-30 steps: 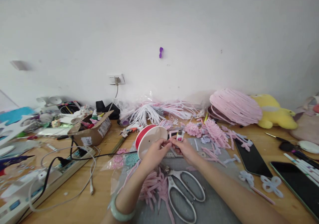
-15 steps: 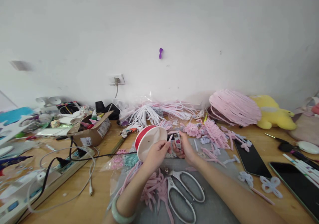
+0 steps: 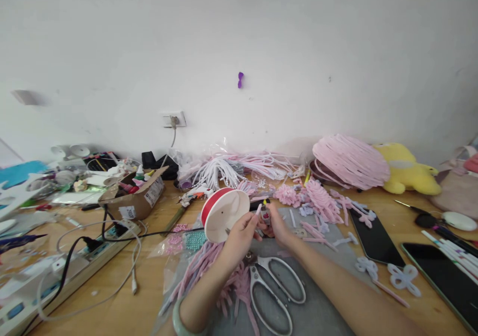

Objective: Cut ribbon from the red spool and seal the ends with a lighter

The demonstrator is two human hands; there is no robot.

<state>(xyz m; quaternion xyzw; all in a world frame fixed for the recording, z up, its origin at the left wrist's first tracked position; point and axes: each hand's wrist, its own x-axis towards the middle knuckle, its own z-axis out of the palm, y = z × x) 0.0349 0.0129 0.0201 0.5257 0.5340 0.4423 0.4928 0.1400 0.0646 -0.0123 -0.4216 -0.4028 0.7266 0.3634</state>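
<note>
My right hand (image 3: 278, 226) is closed round a small lighter (image 3: 265, 216) with a printed pale side. At the lighter's top shows a small yellow spot that looks like a flame. Pinched in my left hand (image 3: 244, 231) is a short, thin pale pink strip (image 3: 259, 209), its tip pointing up close beside the lighter. A spool of red ribbon (image 3: 227, 216) stands on edge just behind my left hand. Large scissors (image 3: 278, 288) with white handles lie below both hands, on a grey mat (image 3: 317, 286). Pink fuzzy stems (image 3: 242, 286) lie partly under my left forearm.
A power strip (image 3: 74, 271) with cables and an open cardboard box (image 3: 136, 201) are at left. White fuzzy stems (image 3: 220, 169) lie behind the spool. To the right are pink fuzzy pieces (image 3: 323, 201), two phones (image 3: 377, 241) and a yellow plush toy (image 3: 407, 169).
My left hand has shifted slightly right and closer to the lighter, bringing the pink strip beside its top. The yellow spot has appeared there. The view has shifted slightly.
</note>
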